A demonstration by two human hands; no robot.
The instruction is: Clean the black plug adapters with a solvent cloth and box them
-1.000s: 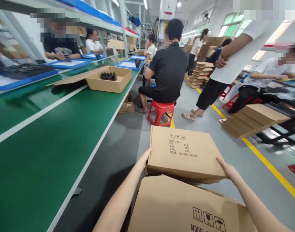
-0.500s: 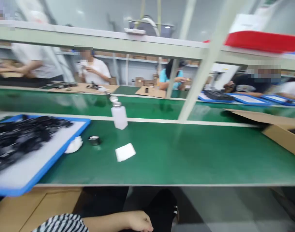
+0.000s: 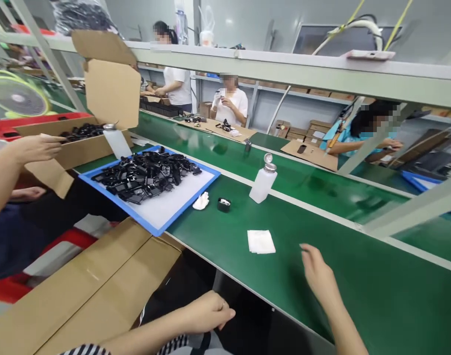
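My left hand is held low in front of the table edge, its fingers curled in and nothing showing in them. Over the green tabletop my right hand reaches in with fingers apart and slightly bent, holding nothing. Just left of it lies a folded white wipe, not touched. Beyond the wipe stands a white pump-top bottle with its metal lid flipped up. A small black oval part and a crumpled white tissue sit further left.
A blue-rimmed tray heaped with black plastic parts overhangs the table edge. Behind it are another bottle and an open carton. A co-worker's hand is at the left. Cardboard lies below; a slanted post rises right.
The view has swung left, bringing the whole tray, the carton and the co-worker at the left into sight. My right hand has come into view above the table; my left hand stays low and curled.
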